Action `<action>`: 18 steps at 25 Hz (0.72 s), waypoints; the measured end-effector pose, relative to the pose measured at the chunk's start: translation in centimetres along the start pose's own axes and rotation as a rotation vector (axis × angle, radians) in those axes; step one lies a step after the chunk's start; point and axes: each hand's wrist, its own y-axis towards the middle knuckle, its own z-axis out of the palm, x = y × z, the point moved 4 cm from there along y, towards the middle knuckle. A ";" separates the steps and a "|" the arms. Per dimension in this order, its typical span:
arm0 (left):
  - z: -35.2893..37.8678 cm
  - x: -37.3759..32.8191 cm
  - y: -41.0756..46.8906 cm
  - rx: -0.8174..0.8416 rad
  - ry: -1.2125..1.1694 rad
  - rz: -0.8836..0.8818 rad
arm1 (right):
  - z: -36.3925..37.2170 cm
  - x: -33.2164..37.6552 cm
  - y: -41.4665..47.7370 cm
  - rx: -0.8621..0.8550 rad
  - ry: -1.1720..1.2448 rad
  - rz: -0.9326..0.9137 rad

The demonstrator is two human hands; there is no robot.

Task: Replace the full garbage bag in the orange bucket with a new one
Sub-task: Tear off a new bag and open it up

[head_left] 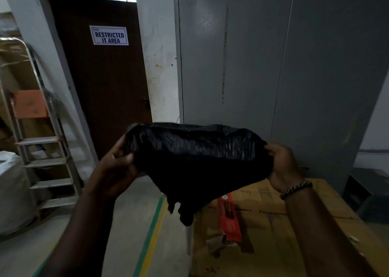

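Observation:
A new black garbage bag (195, 161) is stretched in the air between both hands at chest height, its crumpled lower end hanging down over a cardboard box. My left hand (120, 161) pinches the bag's left edge. My right hand (283, 165), with a beaded bracelet on the wrist, grips the right edge. The orange bucket is not in view.
Below the bag is a large cardboard box (273, 224) with an orange packet (229, 217) lying on it. An aluminium step ladder (42, 150) leans at the left. A brown door (105, 76) marked "Restricted IT Area" and a grey metal cabinet (273, 66) stand ahead. Green-yellow floor tape (150, 234) runs across the floor.

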 end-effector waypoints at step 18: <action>-4.4 0.5 0.2 -0.647 0.210 0.056 | -2.2 -0.9 1.5 -0.043 -0.095 0.101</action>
